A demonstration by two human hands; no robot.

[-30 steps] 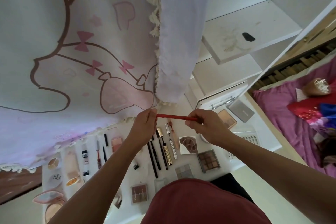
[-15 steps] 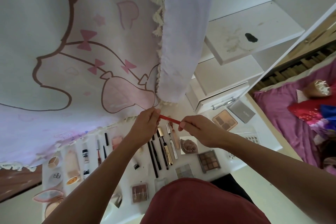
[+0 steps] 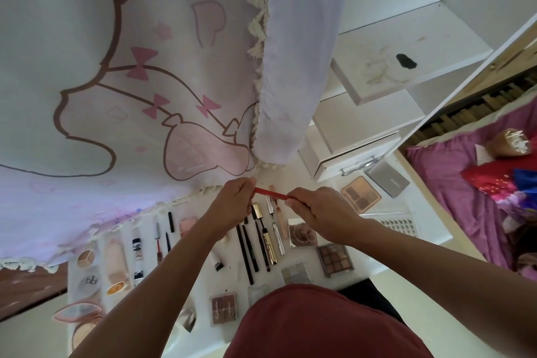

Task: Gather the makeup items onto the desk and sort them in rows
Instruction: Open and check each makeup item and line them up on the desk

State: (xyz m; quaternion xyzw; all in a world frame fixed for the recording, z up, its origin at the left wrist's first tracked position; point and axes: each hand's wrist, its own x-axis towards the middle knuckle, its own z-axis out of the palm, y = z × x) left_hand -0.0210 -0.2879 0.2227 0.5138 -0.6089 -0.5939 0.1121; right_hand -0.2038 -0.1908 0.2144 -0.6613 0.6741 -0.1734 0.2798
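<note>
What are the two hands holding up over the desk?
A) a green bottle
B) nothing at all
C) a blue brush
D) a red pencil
D: the left hand and the right hand each pinch one end of the thin red pencil.

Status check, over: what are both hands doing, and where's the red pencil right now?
Left hand pinching one end of red pencil, right hand gripping the other. Pencil held above desk, over row of liners. Curtain hem close behind.
</note>
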